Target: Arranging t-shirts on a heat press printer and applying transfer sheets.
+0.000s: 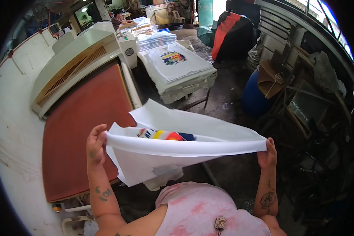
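Stretched between my two hands is a white printed fabric panel (188,148), held up in front of my body with its near edge pulled fairly straight. My left hand (96,144) pinches one corner, beside the reddish bed of a big machine. At the other end my right hand (267,153) grips the opposite corner. A colourful print with yellow, red and dark blue shows inside the fold. The far part of the cloth rises to a loose point, and a lower flap hangs toward my lap.
To the left stands a large machine with a pale hood (78,65) and a reddish-brown flat bed (82,133). Ahead, a table holds stacked white printed cloth (179,65). A blue drum (255,94) and cluttered frames (308,104) are at right. Another person (120,19) is far back.
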